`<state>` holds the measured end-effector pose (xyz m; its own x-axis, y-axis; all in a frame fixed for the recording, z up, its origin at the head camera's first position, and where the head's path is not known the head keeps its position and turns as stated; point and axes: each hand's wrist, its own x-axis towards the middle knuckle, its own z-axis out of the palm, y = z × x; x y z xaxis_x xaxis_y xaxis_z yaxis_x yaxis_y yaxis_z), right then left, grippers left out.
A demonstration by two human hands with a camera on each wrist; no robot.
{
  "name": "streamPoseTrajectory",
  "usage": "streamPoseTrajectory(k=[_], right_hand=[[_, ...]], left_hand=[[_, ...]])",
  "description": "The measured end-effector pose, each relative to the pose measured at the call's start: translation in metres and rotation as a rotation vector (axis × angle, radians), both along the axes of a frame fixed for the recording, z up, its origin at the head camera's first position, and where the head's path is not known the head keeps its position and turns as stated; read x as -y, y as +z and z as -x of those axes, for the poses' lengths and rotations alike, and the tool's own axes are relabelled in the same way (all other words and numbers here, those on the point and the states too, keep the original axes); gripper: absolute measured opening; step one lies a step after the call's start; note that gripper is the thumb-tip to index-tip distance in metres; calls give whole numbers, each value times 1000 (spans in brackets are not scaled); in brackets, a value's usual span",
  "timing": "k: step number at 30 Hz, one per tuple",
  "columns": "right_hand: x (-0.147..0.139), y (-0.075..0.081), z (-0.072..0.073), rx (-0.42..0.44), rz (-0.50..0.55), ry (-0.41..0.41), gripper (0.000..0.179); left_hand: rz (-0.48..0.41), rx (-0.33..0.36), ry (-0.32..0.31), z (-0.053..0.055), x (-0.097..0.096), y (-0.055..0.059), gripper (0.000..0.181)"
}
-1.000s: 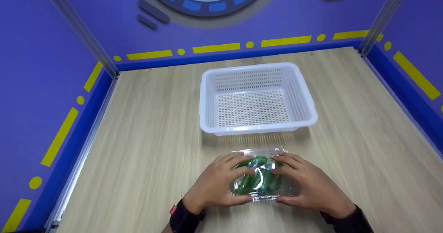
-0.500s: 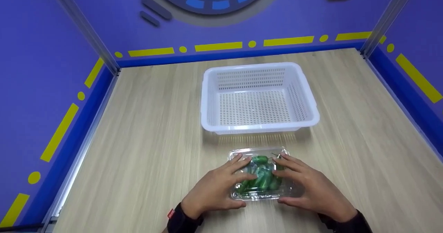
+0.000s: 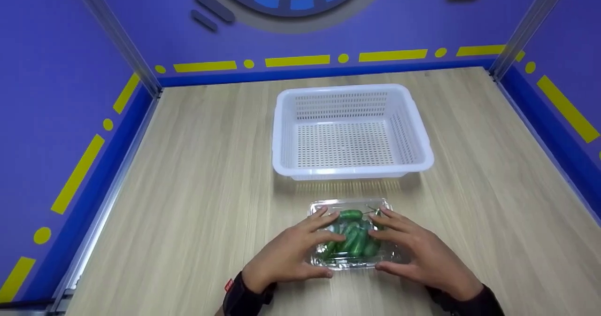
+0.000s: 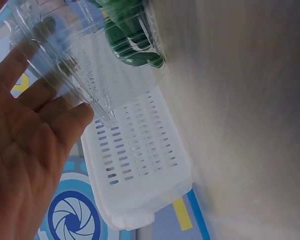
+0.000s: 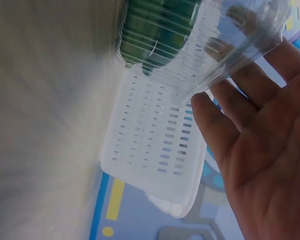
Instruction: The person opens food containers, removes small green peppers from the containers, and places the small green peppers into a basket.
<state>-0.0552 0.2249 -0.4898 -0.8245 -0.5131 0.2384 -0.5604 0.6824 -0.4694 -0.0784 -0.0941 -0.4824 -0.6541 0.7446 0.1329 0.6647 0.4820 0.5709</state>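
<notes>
A clear plastic clamshell box (image 3: 346, 262) lies on the table near the front in the head view, with several green peppers (image 3: 354, 241) inside it. My left hand (image 3: 288, 255) rests on its left side, fingers spread over the lid and thumb near the front edge. On the right side, my right hand (image 3: 418, 250) lies over the lid in the same way, its thumb by the front edge. In the left wrist view, loosely bent fingers (image 4: 72, 120) touch the clear lid. The right wrist view shows fingertips (image 5: 201, 104) against the lid's edge. Parts of the peppers are hidden beneath the fingers.
A white perforated plastic basket (image 3: 352, 171) stands just behind the box, with nothing in it. The light wooden table (image 3: 197, 175) runs to blue-purple panels (image 3: 300, 43) at the back and both sides.
My left hand has drawn slightly left, and its thumb has moved off the box's front edge. The right hand and the box have hardly moved. The head view has shifted a little.
</notes>
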Motion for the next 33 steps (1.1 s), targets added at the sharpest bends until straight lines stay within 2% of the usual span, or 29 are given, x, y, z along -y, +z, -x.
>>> streamPoseTrajectory(k=[4,12,21,27,33], right_hand=[[3,2,1,-29,-20,11,55],[10,6,1,-151,-88,34,52],[13,5,-2,-175,-108,36,50],[14,4,-2,-200,-83,48,48],[14,3,-3,-194,-86,40,47]], left_hand=[[-22,16,3,1,1,-1,68],[-56,43,5,3,2,-3,68],[-54,49,-2,2,3,-3,67],[-18,-25,-9,0,0,-2,61],[-30,-166,-3,0,-2,-1,49]])
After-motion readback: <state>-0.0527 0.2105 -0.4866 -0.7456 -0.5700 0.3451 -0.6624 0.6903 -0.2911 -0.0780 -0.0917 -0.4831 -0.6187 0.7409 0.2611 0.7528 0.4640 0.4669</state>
